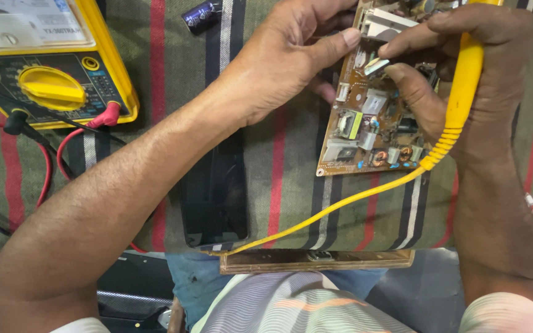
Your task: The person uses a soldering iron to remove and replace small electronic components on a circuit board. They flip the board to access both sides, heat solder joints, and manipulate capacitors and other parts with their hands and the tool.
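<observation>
A brown circuit board (pixel 365 132), crowded with small parts, is held up over a striped cloth at the upper right. My left hand (pixel 282 58) grips its left edge, thumb stretched across the top. My right hand (pixel 470 68) holds a yellow tool handle (pixel 464 86) in the palm. Its thumb and forefinger pinch a small white part (pixel 375 66) on the board. A yellow cord (pixel 334 206) runs from the handle down toward my lap.
A yellow analogue multimeter (pixel 50 86) lies at the upper left with red and black leads (pixel 57 145) plugged in. A black phone (pixel 214 197) lies on the striped cloth (pixel 279 179) under my left forearm. A dark cylindrical capacitor (pixel 202 15) rests near the top edge.
</observation>
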